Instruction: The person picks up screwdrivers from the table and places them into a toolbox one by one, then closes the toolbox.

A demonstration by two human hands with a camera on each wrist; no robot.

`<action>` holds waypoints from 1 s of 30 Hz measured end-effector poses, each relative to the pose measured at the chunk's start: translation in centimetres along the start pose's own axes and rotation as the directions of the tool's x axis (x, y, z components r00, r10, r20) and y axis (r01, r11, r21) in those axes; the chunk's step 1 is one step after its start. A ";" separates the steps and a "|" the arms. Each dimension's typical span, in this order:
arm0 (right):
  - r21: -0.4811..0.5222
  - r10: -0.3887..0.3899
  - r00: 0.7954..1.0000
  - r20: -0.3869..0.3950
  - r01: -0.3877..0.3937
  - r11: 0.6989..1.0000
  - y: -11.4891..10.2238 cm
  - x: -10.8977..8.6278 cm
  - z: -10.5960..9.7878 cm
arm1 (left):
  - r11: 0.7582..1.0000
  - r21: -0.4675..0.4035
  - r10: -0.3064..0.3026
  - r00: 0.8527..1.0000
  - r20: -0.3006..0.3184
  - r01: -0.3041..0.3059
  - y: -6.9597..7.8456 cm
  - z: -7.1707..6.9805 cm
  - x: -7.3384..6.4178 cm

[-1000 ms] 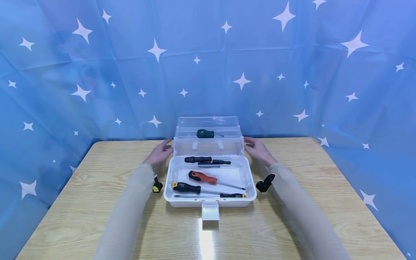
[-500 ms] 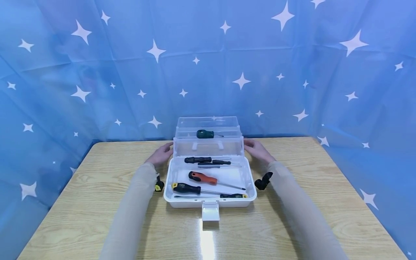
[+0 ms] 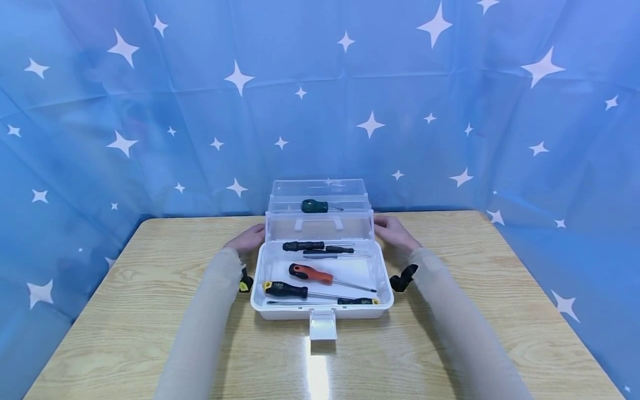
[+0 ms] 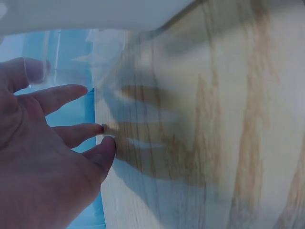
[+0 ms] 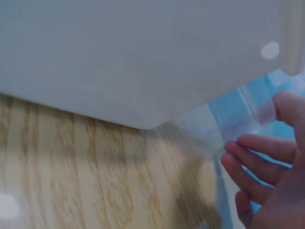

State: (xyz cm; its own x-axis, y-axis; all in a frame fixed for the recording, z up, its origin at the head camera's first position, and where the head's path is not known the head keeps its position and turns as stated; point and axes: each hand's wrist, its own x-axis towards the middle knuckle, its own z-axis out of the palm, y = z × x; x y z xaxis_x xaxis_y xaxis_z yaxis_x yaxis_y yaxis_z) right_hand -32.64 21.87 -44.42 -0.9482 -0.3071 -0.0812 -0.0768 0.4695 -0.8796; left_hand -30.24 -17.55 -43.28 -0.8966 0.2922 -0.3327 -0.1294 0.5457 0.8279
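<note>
A white toolbox (image 3: 350,313) stands with its clear lid (image 3: 320,188) raised at the back. Inside lie an orange and black screwdriver (image 3: 311,273), a black and yellow screwdriver (image 3: 285,289), another black and yellow one (image 3: 358,301) and several slim black screwdrivers (image 3: 303,245). A dark green screwdriver (image 3: 314,206) shows higher up within the lid section. At the lid's left side is my left hand (image 3: 250,239), relaxed, one finger overlapping the clear plastic (image 4: 40,52). My right hand (image 3: 395,230) reaches the opposite side, fingers loosely bent, one fingertip seen through the plastic (image 5: 238,107).
The toolbox sits on a wood-grain table (image 3: 140,311), near its back edge. A white latch flap (image 3: 323,328) sticks out at the front of the box. Behind the table hangs a blue curtain (image 3: 320,122) with white stars.
My left fingers have slid slightly farther behind the lid's left side, and both wrists have moved a little inward. The toolbox and screwdrivers stay in place.
</note>
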 end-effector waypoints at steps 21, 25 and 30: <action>-0.135 -0.042 0.998 -0.049 0.036 0.990 -1.6 -0.2 -0.2 | 0.993 0.119 0.034 0.997 -0.073 -0.025 0.1 -0.5 -0.4; -0.150 -0.066 0.994 -0.082 0.053 0.987 -2.2 -0.2 -0.4 | 0.991 0.098 0.104 0.989 -0.105 -0.094 0.4 -0.8 -0.6; -0.137 -0.109 0.988 -0.107 0.094 0.986 -2.8 -0.3 -0.4 | 0.984 0.060 0.173 0.969 -0.177 -0.165 1.0 -1.0 -0.8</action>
State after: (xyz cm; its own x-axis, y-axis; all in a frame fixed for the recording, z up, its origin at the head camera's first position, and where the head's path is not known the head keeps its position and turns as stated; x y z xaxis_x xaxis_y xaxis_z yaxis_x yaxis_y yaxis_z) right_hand -32.31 20.96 -41.80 -0.9617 -0.2660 0.0664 -0.2073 0.5471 -0.8110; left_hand -30.03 -18.02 -41.73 -0.9660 0.2387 -0.0989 0.0462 0.5361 0.8429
